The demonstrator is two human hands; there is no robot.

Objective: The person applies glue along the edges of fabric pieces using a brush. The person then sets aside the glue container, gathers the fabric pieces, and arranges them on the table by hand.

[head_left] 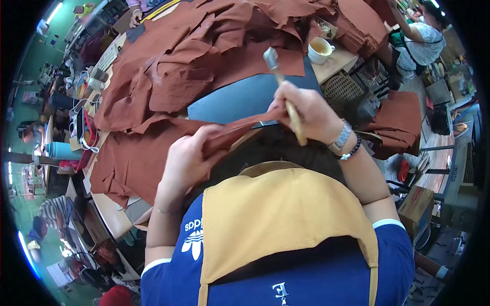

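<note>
My left hand (186, 158) is closed on the near edge of a reddish-brown leather piece (232, 133), which is folded and stretched across towards my right. My right hand (311, 109) wraps round the wooden handle of a brush (294, 122), its pale head pointing up and away from me. The other end of the leather reaches the fingers of this same hand, which seem to pinch it. Just beyond lies a dark blue-grey board (240, 97). A white cup (320, 50) with yellowish liquid stands on the table, beyond my right hand.
Large reddish-brown leather sheets (178, 71) are heaped over the table. A folded leather stack (395, 125) lies at the right, near a perforated basket (344, 89). A blue cylinder (64, 150) stands at the left. Another person (421, 43) sits at the upper right; a hand (135, 19) shows at the far edge.
</note>
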